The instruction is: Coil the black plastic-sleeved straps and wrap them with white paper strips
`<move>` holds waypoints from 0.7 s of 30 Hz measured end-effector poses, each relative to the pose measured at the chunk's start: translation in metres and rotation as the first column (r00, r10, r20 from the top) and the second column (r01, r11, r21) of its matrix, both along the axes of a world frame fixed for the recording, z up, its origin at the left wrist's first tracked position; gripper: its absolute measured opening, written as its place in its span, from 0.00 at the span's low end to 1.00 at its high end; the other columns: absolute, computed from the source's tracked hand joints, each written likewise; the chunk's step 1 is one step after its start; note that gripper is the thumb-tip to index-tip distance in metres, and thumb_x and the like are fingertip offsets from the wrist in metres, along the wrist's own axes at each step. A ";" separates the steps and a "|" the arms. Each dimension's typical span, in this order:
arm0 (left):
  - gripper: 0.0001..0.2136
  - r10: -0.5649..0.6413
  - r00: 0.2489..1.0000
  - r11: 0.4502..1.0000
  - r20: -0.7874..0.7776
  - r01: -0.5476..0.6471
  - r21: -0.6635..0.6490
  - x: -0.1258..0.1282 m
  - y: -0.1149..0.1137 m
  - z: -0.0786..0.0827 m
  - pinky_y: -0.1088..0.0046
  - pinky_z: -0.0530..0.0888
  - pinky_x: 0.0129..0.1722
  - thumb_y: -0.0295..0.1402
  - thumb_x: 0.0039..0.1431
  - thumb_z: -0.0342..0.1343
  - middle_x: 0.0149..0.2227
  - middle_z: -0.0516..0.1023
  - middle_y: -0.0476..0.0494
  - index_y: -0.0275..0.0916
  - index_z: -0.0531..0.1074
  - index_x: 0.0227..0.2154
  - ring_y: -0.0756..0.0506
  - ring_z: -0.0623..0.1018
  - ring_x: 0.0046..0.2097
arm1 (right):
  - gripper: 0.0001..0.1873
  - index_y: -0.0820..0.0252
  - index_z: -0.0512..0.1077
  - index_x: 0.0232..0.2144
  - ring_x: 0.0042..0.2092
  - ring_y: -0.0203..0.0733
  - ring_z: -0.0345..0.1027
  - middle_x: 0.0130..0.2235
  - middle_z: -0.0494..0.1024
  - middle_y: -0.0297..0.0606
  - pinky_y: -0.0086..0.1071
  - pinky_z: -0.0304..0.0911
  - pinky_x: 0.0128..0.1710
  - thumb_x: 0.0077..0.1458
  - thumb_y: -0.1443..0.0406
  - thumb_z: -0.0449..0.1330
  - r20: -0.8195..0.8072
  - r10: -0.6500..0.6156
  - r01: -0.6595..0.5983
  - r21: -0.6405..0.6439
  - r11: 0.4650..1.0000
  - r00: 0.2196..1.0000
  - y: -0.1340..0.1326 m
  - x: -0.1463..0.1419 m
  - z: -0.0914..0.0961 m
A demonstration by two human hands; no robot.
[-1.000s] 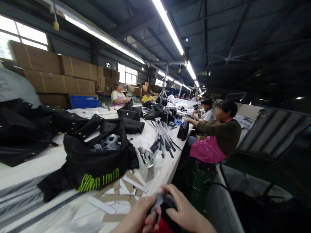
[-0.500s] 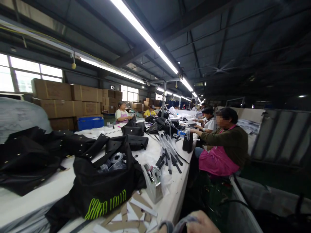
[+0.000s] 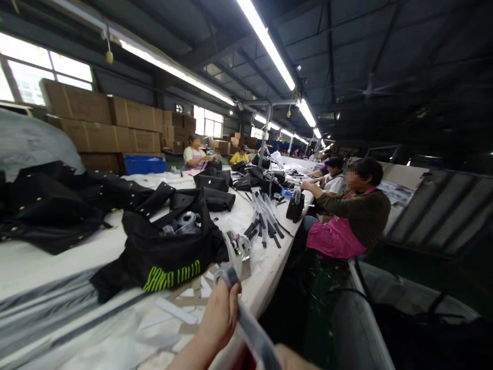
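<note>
My left hand [image 3: 220, 314] is closed around one end of a dark strap [image 3: 252, 329] covered in cloudy clear plastic. A curled part of this strap sticks out above the fist. From there the strap runs down to my right hand [image 3: 295, 358], which grips it at the bottom edge and is largely cut off. Just beyond my left hand lie white and brown card strips [image 3: 177, 310]. A black bag [image 3: 173, 257] with green lettering sits on the table, with plastic-wrapped coiled straps [image 3: 188, 222] in its opening. Beside it stands a small box [image 3: 242, 262] with little items inside.
Black bags [image 3: 69, 205] with metal studs cover the left side of the white table [image 3: 115, 234]. Loose straps [image 3: 265, 216] lie farther along. A co-worker in a pink apron [image 3: 335, 236] sits at the right edge. A large bin [image 3: 362, 308] stands right of me.
My left hand has come up into view with the strap's curled end, and the strap now stretches between both hands. The view has tilted down slightly. The co-worker's arms have moved a little.
</note>
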State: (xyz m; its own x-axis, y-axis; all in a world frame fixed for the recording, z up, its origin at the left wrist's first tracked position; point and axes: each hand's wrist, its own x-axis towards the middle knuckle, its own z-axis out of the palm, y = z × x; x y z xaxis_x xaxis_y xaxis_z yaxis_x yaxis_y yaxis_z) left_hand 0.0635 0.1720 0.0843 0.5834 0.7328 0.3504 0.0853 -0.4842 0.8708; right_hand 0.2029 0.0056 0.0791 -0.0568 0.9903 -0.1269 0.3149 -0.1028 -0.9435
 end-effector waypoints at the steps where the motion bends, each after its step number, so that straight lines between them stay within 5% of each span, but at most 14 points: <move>1: 0.17 -0.043 0.996 0.997 -0.082 0.049 0.066 -0.002 -0.005 -0.004 0.55 0.69 0.45 0.49 0.61 0.44 0.35 0.74 0.35 0.40 0.68 0.34 0.36 0.73 0.40 | 0.24 0.63 0.75 0.35 0.24 0.34 0.66 0.25 0.72 0.34 0.28 0.65 0.25 0.61 0.49 0.50 -0.027 -0.010 0.009 -0.027 1.000 1.000 0.000 0.010 0.004; 4: 0.18 -0.240 0.936 0.962 -0.258 0.265 0.065 -0.004 -0.025 -0.005 0.62 0.69 0.39 0.49 0.59 0.45 0.30 0.74 0.39 0.39 0.69 0.30 0.39 0.73 0.34 | 0.26 0.65 0.75 0.29 0.18 0.33 0.59 0.17 0.66 0.31 0.28 0.58 0.21 0.56 0.46 0.54 0.031 -0.116 0.117 -0.059 0.991 0.993 0.011 0.045 0.021; 7: 0.25 -0.417 0.888 0.882 -0.195 0.343 -0.322 -0.003 -0.035 0.001 0.71 0.65 0.26 0.53 0.62 0.39 0.16 0.64 0.50 0.39 0.66 0.21 0.48 0.65 0.21 | 0.17 0.62 0.76 0.35 0.35 0.41 0.69 0.33 0.77 0.40 0.33 0.64 0.38 0.50 0.54 0.63 0.333 -0.222 0.190 0.128 0.973 0.916 0.024 0.067 0.029; 9: 0.28 -0.488 0.872 0.668 0.035 0.398 -0.629 -0.003 -0.033 0.006 0.74 0.61 0.21 0.55 0.61 0.37 0.11 0.56 0.55 0.37 0.69 0.23 0.51 0.60 0.16 | 0.19 0.60 0.74 0.43 0.44 0.45 0.68 0.44 0.76 0.43 0.37 0.62 0.47 0.50 0.57 0.64 0.390 -0.200 0.134 0.191 0.973 0.899 0.028 0.068 0.025; 11: 0.29 -0.419 0.868 0.426 0.267 0.447 -0.786 -0.004 -0.025 0.013 0.76 0.61 0.19 0.55 0.62 0.40 0.09 0.52 0.58 0.34 0.73 0.28 0.52 0.59 0.14 | 0.21 0.60 0.71 0.48 0.45 0.45 0.68 0.45 0.76 0.43 0.38 0.62 0.47 0.52 0.58 0.62 0.349 -0.151 0.098 0.163 0.982 0.925 0.030 0.060 0.012; 12: 0.28 -0.355 0.866 0.343 0.352 0.471 -0.813 -0.004 -0.020 0.017 0.77 0.63 0.20 0.53 0.62 0.41 0.09 0.51 0.58 0.32 0.75 0.29 0.53 0.59 0.14 | 0.21 0.61 0.70 0.48 0.44 0.45 0.69 0.44 0.76 0.42 0.37 0.63 0.46 0.53 0.58 0.62 0.326 -0.159 0.116 0.146 0.982 0.932 0.030 0.054 0.004; 14: 0.23 -0.221 0.853 0.273 0.472 0.519 -0.810 -0.003 -0.007 0.027 0.76 0.69 0.26 0.46 0.64 0.45 0.12 0.52 0.59 0.30 0.75 0.31 0.55 0.58 0.15 | 0.18 0.61 0.71 0.45 0.41 0.45 0.69 0.42 0.77 0.41 0.37 0.63 0.45 0.54 0.59 0.60 0.308 -0.222 0.193 0.120 0.974 0.925 0.031 0.039 -0.014; 16: 0.18 -0.083 0.834 0.356 0.545 0.536 -0.766 0.000 0.007 0.033 0.72 0.73 0.36 0.42 0.64 0.48 0.16 0.57 0.57 0.31 0.74 0.34 0.55 0.60 0.17 | 0.13 0.60 0.73 0.41 0.41 0.44 0.70 0.39 0.78 0.40 0.36 0.63 0.45 0.57 0.59 0.58 0.294 -0.218 0.204 0.078 0.976 0.931 0.029 0.022 -0.026; 19: 0.14 0.089 0.876 0.740 0.474 0.260 -0.620 0.008 0.020 0.027 0.67 0.72 0.40 0.43 0.61 0.50 0.24 0.66 0.51 0.35 0.70 0.35 0.50 0.69 0.26 | 0.15 0.59 0.76 0.37 0.34 0.39 0.68 0.32 0.76 0.36 0.32 0.63 0.39 0.61 0.57 0.53 0.142 0.065 -0.058 -0.053 0.997 0.988 0.021 0.003 -0.023; 21: 0.12 0.124 0.936 0.894 0.330 0.040 -0.447 0.012 0.017 0.013 0.66 0.70 0.39 0.43 0.57 0.54 0.26 0.67 0.48 0.38 0.68 0.30 0.46 0.71 0.30 | 0.19 0.61 0.76 0.38 0.26 0.34 0.63 0.24 0.71 0.32 0.30 0.63 0.34 0.61 0.53 0.53 -0.082 0.164 -0.169 -0.056 0.984 0.983 0.016 0.002 -0.008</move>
State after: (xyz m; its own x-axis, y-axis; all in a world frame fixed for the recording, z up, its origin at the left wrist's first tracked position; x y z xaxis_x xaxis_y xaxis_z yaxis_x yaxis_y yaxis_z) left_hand 0.0751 0.1887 0.0975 0.4522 0.8781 0.1564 -0.2443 -0.0467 0.9686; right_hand 0.2048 0.0220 0.0713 -0.2320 0.9565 -0.1767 0.2596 -0.1142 -0.9589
